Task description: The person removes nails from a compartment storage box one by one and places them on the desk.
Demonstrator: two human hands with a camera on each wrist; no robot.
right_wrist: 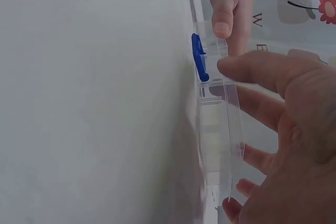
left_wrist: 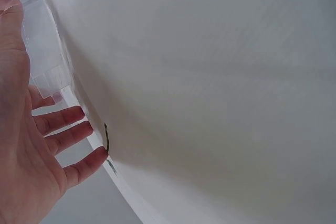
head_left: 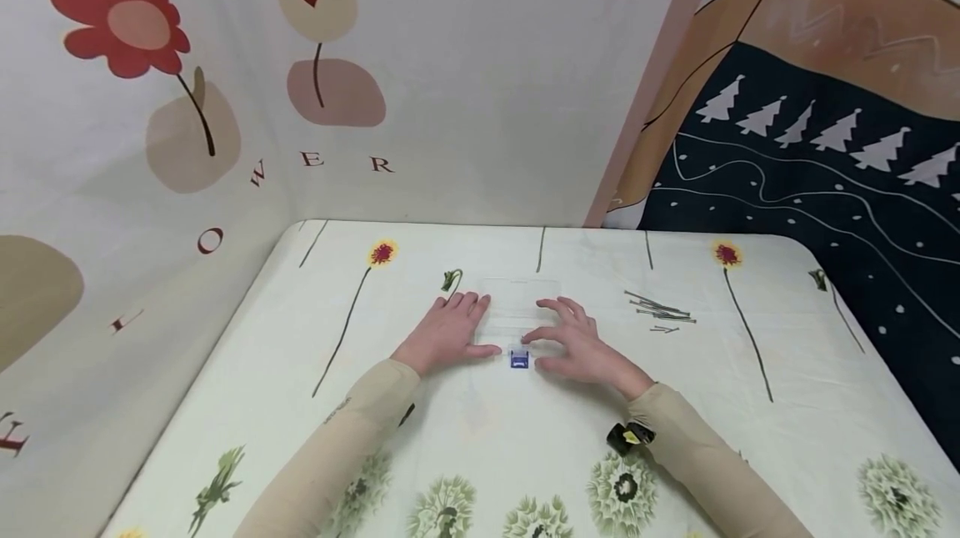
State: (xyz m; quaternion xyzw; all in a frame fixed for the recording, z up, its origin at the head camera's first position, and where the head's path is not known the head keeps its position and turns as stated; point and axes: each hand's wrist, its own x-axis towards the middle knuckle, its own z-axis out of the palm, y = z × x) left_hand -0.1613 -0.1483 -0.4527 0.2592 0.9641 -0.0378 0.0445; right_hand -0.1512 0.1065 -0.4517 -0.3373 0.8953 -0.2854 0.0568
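Observation:
A clear plastic box with a blue latch on its near side lies on the white, flower-printed cloth. My left hand holds its left end, thumb at the near side and index finger behind. The other left fingers extend past the box, as the left wrist view shows. Spread around the right part is my right hand, its fingers loosely bent. In the right wrist view its foremost fingertip is right beside the blue latch, while other fingers reach behind the clear wall.
Several long, thin nail-like metal pieces lie to the right of the box, with a few shorter ones just in front. Behind the cloth-covered table stands a wall hanging with flowers and letters.

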